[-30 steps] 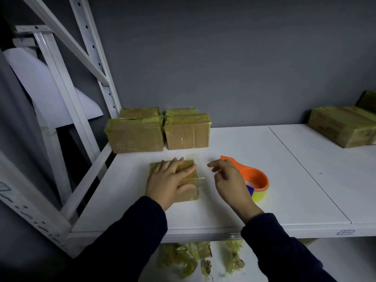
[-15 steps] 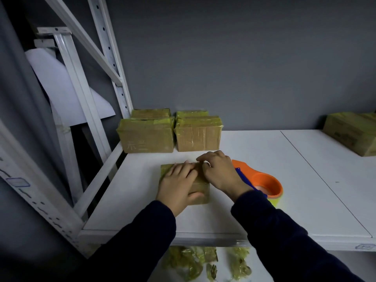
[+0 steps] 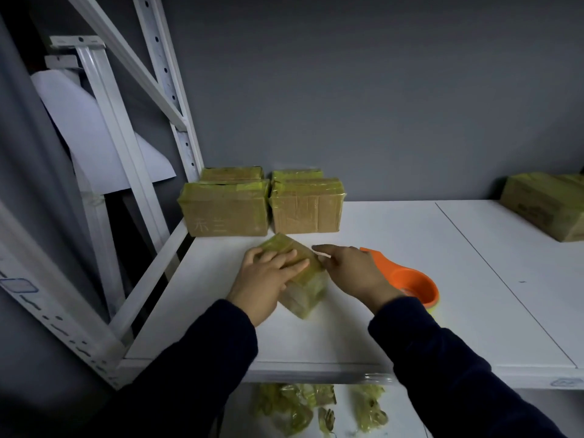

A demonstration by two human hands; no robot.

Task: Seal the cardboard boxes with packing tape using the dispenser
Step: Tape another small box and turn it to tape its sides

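A small cardboard box (image 3: 305,289) wrapped in yellowish tape lies at an angle on the white shelf (image 3: 395,311), one corner pointing toward me. My left hand (image 3: 267,279) lies flat on its top with the fingers spread. My right hand (image 3: 354,273) touches the box's right side with straight fingers. The orange tape dispenser (image 3: 410,281) with a yellow-green roll lies on the shelf just right of my right hand, partly hidden by my wrist.
Several taped boxes (image 3: 226,211) stand at the back left against the grey wall, and another box (image 3: 546,208) sits at the far right. White rack uprights (image 3: 120,172) rise at the left. Crumpled tape scraps (image 3: 294,409) lie on the lower shelf.
My right hand moved from beside the dispenser to the box. The box has turned from square-on to an angle under both hands.
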